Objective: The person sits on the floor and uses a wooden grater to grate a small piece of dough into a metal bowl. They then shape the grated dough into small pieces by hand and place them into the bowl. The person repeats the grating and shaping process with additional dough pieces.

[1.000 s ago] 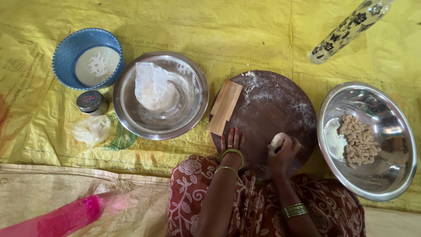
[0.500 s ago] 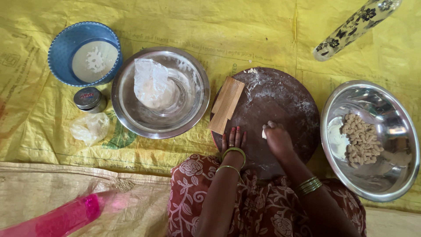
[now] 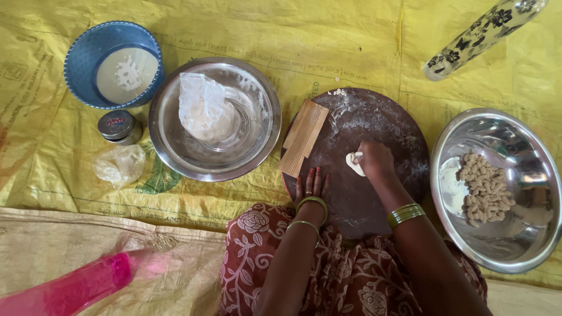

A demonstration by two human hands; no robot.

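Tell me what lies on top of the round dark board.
On the board: a ridged wooden block at its left edge, scattered flour, a small dough piece pressed by the right hand, and the left hand resting flat. The right hand covers part of the dough.

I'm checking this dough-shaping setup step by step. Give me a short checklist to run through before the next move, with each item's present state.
1. Dough piece lies on the round board: ok.
2. Right hand is on the dough piece: ok.
3. Left hand rests flat at the board's near edge: ok.
4. Ridged wooden block lies within reach on the board's left side: ok.
5. Steel bowl at the right has room beside the shaped pieces: ok.
6. Enough flour under the dough: cannot tell.
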